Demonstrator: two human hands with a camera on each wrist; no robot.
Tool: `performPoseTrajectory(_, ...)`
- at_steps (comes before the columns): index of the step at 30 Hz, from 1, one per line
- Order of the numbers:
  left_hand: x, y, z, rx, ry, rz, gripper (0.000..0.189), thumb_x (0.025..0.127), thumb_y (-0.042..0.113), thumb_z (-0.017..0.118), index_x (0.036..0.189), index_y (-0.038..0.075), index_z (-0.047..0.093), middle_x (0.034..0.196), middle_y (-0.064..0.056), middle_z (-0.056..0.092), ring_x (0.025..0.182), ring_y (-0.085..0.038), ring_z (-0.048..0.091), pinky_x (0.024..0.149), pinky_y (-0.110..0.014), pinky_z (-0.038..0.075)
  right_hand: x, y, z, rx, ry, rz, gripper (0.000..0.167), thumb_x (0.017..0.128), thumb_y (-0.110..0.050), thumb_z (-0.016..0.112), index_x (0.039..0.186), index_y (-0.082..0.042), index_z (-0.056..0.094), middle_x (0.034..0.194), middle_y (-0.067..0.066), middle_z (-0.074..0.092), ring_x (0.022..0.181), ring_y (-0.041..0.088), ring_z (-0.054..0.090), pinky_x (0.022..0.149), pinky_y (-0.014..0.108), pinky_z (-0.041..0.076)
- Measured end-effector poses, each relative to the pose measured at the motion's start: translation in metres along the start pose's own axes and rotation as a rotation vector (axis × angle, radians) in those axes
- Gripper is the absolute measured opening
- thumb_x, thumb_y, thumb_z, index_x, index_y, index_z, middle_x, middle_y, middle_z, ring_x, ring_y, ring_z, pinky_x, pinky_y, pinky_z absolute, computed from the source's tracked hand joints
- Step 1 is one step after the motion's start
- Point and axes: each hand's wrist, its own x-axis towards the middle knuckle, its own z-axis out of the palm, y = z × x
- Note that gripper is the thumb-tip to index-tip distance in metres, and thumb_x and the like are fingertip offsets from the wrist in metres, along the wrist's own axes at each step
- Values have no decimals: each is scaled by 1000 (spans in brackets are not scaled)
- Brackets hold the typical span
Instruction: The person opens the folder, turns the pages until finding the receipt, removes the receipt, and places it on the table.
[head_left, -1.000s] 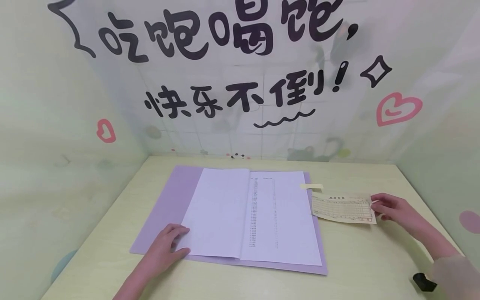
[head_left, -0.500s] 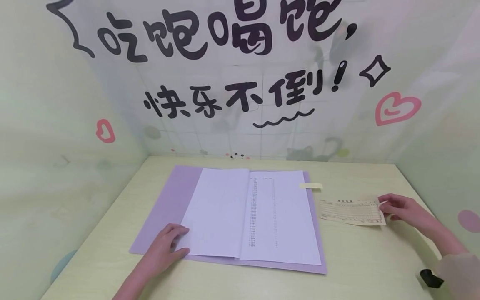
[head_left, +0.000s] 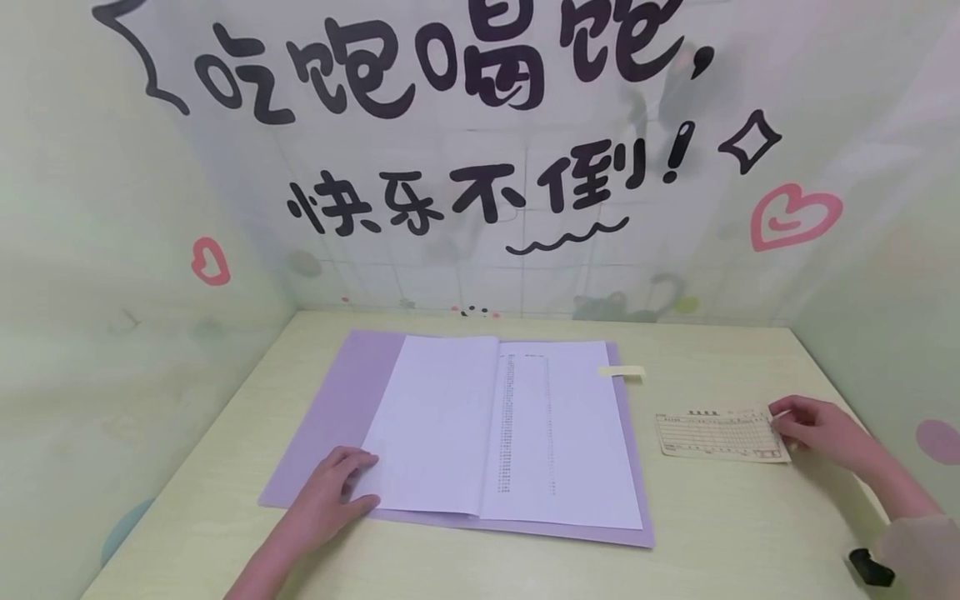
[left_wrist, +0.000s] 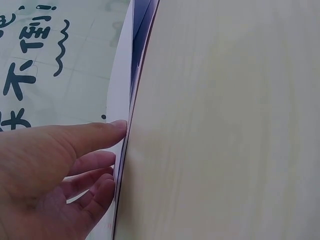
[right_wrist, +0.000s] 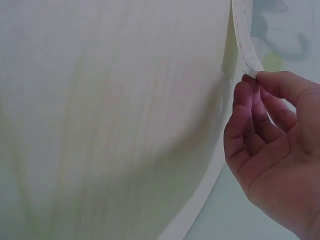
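Note:
A purple folder (head_left: 327, 408) lies spread on the table, with a blank white page (head_left: 435, 417) on its left and a printed list page (head_left: 588, 433) on its right. My left hand (head_left: 326, 496) rests on the lower left corner of the blank page, fingers loosely bent; in the left wrist view the thumb and fingertips touch the paper's edge. To the right of the folder, my right hand (head_left: 821, 429) pinches the right end of a printed paper slip (head_left: 716, 435), between thumb and fingertips in the right wrist view. The slip lies low over the table, apart from the folder.
A pale yellow tab (head_left: 622, 372) sticks out from the right page's upper edge. Wooden tabletop (head_left: 517, 571) surrounds the folder. Lettered curtain walls (head_left: 480, 283) stand behind and at both sides. A black object (head_left: 870, 568) is near the right sleeve.
My right hand has drawn the paper slip rightward and a little nearer, away from the folder's edge, and the slip has lowered. My left hand stays in place.

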Motion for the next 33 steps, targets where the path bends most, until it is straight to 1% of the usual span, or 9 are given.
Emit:
performPoseTrajectory(4, 0, 0, -1, 3, -6, -6, 49, 76, 13, 83, 120, 2, 66, 120, -10, 60, 103, -24, 60, 82, -27, 57, 0, -2, 4, -55, 31, 11, 28, 97, -11, 60, 116, 10, 58, 81, 1, 64, 64, 3, 49, 57, 21, 43)
performPoseTrajectory(10, 0, 0, 0, -5, -3, -12, 49, 75, 14, 84, 120, 2, 66, 120, -10, 60, 104, -23, 60, 82, -26, 57, 1, -1, 9, -87, 52, 23, 28, 94, -12, 61, 114, 8, 58, 83, 5, 67, 63, 3, 50, 55, 21, 44)
performPoseTrajectory(18, 1, -1, 2, 19, 7, -3, 48, 76, 11, 83, 120, 2, 66, 120, -11, 61, 103, -24, 61, 82, -26, 57, 3, 0, 12, -102, 69, 24, 28, 91, -11, 62, 112, 7, 59, 82, 6, 68, 61, 4, 51, 53, 22, 44)
performPoseTrajectory(26, 0, -1, 1, 5, 12, 8, 48, 75, 14, 84, 119, 3, 66, 119, -9, 61, 102, -24, 61, 82, -27, 57, 4, 2, 12, -115, 75, 30, 27, 92, -12, 63, 111, 7, 59, 81, 5, 67, 61, 5, 50, 53, 23, 44)
performPoseTrajectory(33, 0, 0, 0, -5, -2, -3, 48, 76, 13, 84, 119, 2, 66, 119, -10, 61, 101, -22, 60, 80, -25, 57, 4, 1, 12, -131, 79, 37, 28, 92, -12, 63, 111, 7, 60, 81, 5, 66, 62, 5, 49, 53, 22, 43)
